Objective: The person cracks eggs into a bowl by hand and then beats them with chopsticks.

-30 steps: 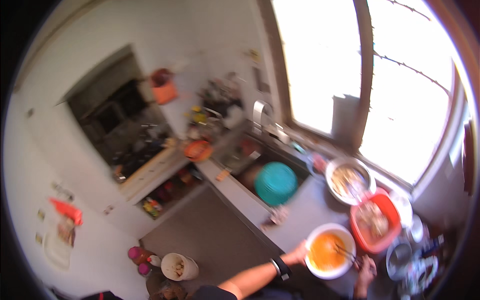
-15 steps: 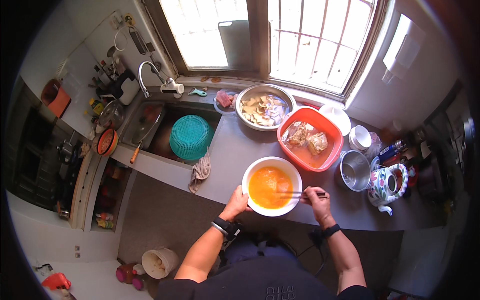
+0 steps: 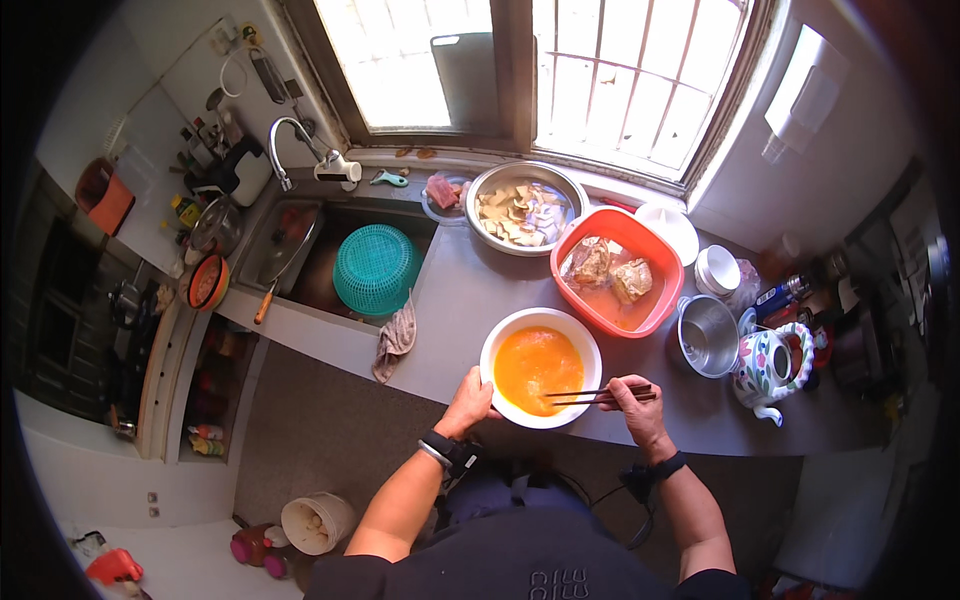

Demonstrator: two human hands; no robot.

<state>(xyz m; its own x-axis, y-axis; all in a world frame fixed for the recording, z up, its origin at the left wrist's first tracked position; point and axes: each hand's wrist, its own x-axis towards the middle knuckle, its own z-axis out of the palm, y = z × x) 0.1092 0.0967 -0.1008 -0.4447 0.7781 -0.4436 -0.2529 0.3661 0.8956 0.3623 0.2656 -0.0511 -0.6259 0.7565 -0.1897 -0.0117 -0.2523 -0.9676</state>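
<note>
A white bowl [image 3: 541,318] stands at the counter's front edge, holding orange-yellow beaten egg [image 3: 538,362] with some froth. My left hand [image 3: 468,404] grips the bowl's near left rim. In my right hand [image 3: 640,414] is a pair of dark chopsticks [image 3: 582,397], pinched near their right end. Their tips point left and dip into the egg at the near side of the bowl. Just beyond the bowl, to the right, is a red plastic basin [image 3: 563,287] with pieces of meat [image 3: 631,281] in reddish liquid.
At the back stands a metal bowl [image 3: 478,231] of sliced food in water, beside a small dish of pink meat [image 3: 441,191]. A green colander [image 3: 377,269] sits in the sink; a cloth [image 3: 397,343] hangs nearby. To the right are a metal pot [image 3: 708,338] and a floral teapot [image 3: 762,366].
The chopstick tips have moved through the egg toward the near side of the bowl and look less blurred. My left hand keeps its grip; the whole view has shifted slightly.
</note>
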